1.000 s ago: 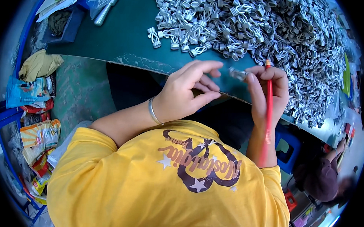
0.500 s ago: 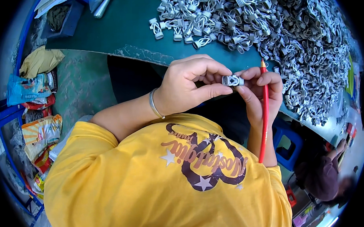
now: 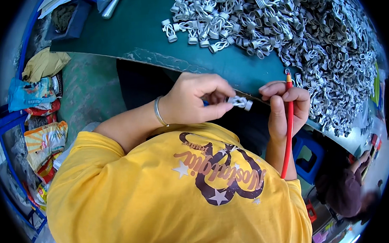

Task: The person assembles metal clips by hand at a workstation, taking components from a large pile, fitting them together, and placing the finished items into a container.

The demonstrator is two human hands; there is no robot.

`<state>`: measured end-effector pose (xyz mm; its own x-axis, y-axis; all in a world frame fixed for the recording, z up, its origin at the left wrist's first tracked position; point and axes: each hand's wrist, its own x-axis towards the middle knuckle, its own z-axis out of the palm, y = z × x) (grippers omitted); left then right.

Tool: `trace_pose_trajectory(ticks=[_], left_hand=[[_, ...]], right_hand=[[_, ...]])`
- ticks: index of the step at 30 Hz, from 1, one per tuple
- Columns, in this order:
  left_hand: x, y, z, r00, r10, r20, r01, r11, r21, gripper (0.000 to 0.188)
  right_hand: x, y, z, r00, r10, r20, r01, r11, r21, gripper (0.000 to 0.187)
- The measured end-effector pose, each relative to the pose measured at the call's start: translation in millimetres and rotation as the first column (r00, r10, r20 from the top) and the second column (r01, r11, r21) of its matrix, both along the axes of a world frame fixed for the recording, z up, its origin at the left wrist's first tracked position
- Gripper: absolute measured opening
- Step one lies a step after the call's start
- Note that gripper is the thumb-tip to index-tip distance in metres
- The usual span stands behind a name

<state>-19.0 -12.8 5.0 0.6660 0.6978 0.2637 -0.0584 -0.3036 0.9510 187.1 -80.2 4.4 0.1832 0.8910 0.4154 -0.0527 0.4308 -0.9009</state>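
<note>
My left hand (image 3: 195,97), with a silver bangle (image 3: 159,111) at the wrist, pinches a small silvery metal piece (image 3: 240,103) between thumb and forefinger. The piece has ribbed ends and open, twisted strands between them. To its right, my right hand (image 3: 285,111) holds a slim red pen-like tool (image 3: 288,130) upright between the fingers. A yellowish collar and a small metal tip show at the tool's upper end. The right fingertips are apart from the metal piece. Many similar pieces lie heaped (image 3: 326,50) on the green tabletop (image 3: 156,45) beyond both hands.
The table's worn edge runs just past my hands. A blue bin (image 3: 75,22) stands at the far left. Plastic bags (image 3: 43,137) hang or lie by a blue rack on the left. A blue stool (image 3: 309,157) and another person (image 3: 345,188) are at the right.
My hands have drawn apart. The right hand has let go of the metal piece and moved right with the red tool; the left hand has shifted slightly left and nearer, still holding the piece.
</note>
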Motion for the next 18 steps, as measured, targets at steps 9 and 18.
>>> trace_pose_trajectory(ticks=[9,18], left_hand=[[-13,0,-15,0.983,0.145,-0.116,-0.103,0.946,0.307,0.019],[1,43,4,0.886,0.427,-0.181,-0.230,0.743,0.628,0.019]], right_hand=[[0,5,-7,0.957,-0.204,0.206,0.230,0.967,-0.110,0.020],[0,3,-5,0.944,-0.185,0.275,0.226,0.966,-0.127,0.020]])
